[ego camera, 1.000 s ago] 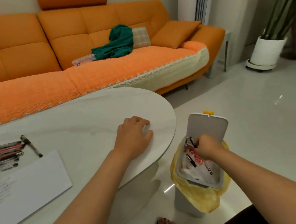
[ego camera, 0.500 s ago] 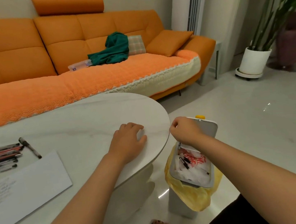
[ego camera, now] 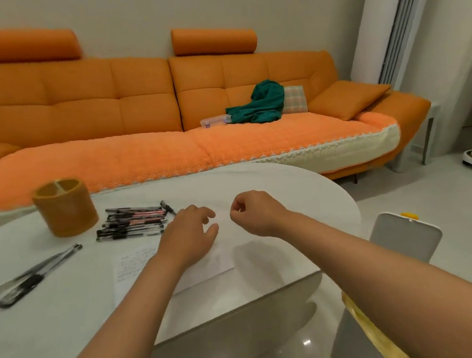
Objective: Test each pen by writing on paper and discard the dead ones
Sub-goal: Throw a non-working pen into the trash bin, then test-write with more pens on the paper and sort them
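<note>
In the head view, left hand (ego camera: 190, 239) loosely spread over the paper (ego camera: 133, 266) and right hand (ego camera: 256, 213) curled on nothing, the next step seemingly meant picking one of the pens (ego camera: 134, 222) lying centre-left.

A bundle of dark pens (ego camera: 134, 222) lies side by side on the white worktop (ego camera: 291, 201) just beyond a sheet of paper (ego camera: 134, 267) marked with small scribbles, two more pens (ego camera: 31, 278) lie together well apart to the left, and the grey bin (ego camera: 402, 239) stands beside the worktop with its lid raised.
</note>
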A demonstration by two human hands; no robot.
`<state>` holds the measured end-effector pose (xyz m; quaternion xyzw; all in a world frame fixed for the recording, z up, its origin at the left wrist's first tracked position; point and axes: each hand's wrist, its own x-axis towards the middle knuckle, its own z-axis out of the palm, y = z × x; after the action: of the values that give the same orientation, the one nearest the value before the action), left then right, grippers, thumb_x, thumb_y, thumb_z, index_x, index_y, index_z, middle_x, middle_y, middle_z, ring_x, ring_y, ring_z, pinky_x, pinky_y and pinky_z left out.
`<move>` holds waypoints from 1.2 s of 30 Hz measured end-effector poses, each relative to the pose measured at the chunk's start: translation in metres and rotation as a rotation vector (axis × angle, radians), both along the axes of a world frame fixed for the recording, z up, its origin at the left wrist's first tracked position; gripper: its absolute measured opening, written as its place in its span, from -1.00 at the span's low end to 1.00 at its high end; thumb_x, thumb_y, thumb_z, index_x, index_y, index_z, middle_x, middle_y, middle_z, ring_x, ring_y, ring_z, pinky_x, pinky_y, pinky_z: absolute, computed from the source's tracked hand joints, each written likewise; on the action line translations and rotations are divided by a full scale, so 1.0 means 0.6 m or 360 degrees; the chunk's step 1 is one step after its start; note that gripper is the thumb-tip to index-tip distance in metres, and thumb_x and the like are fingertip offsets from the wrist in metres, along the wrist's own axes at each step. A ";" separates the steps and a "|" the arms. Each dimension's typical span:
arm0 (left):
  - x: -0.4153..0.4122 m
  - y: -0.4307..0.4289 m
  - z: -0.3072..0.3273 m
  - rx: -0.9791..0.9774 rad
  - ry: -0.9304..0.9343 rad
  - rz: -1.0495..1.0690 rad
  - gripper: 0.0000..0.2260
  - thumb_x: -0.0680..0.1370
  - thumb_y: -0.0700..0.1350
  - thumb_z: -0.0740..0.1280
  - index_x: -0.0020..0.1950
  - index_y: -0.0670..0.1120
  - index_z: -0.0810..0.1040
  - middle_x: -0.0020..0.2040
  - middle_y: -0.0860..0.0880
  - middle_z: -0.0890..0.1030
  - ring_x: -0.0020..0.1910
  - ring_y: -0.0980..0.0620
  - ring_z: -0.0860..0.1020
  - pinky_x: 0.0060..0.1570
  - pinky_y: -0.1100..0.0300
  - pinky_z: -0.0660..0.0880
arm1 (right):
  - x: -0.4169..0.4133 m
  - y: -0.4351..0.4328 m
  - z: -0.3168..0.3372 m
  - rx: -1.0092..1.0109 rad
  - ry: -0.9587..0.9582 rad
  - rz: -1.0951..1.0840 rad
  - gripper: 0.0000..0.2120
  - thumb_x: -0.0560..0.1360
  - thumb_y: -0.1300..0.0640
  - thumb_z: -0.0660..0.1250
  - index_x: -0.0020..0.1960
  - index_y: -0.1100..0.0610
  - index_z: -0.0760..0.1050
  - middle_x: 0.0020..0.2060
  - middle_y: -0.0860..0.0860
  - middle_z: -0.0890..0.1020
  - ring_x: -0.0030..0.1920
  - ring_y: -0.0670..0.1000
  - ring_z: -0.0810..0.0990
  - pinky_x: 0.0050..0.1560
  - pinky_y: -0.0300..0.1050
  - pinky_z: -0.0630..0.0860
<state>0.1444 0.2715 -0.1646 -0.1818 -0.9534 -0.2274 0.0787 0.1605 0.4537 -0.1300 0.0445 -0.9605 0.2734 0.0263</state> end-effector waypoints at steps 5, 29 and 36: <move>0.013 -0.180 -0.003 -0.0028 0.0017 0.0285 -0.74 0.60 0.06 0.29 0.28 0.09 0.55 0.10 0.12 0.54 0.10 0.08 0.48 0.06 0.08 0.52 | -0.035 -0.184 -0.003 0.0018 -0.0015 0.0357 -0.85 0.55 0.05 0.23 -0.01 0.02 0.57 -0.21 -0.14 0.54 -0.16 -0.04 0.54 -0.12 -0.07 0.54; 0.053 -0.512 -0.055 -0.0066 -0.0152 0.0731 -0.74 0.56 0.01 0.34 0.26 0.12 0.52 0.17 0.03 0.49 0.22 0.01 0.41 0.14 0.10 0.43 | -0.103 -0.543 -0.094 0.0620 0.0455 0.1101 -0.81 0.59 -0.01 0.29 0.17 -0.05 0.57 0.01 -0.01 0.53 0.09 0.04 0.44 0.03 -0.06 0.28; 0.051 -0.487 -0.040 -0.0177 -0.0059 0.0683 -0.76 0.59 0.04 0.32 0.24 0.07 0.57 0.12 0.02 0.49 0.17 0.00 0.41 0.07 0.15 0.40 | -0.091 -0.511 -0.070 0.0482 0.0426 0.1095 -0.90 0.63 0.06 0.26 0.13 0.01 0.47 0.07 -0.02 0.57 0.00 0.02 0.45 -0.01 -0.11 0.33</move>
<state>0.1750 -0.0206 -0.1885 0.0256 -0.9827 -0.1557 0.0975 0.1059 0.1471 -0.1719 0.4022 -0.9071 0.1134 0.0512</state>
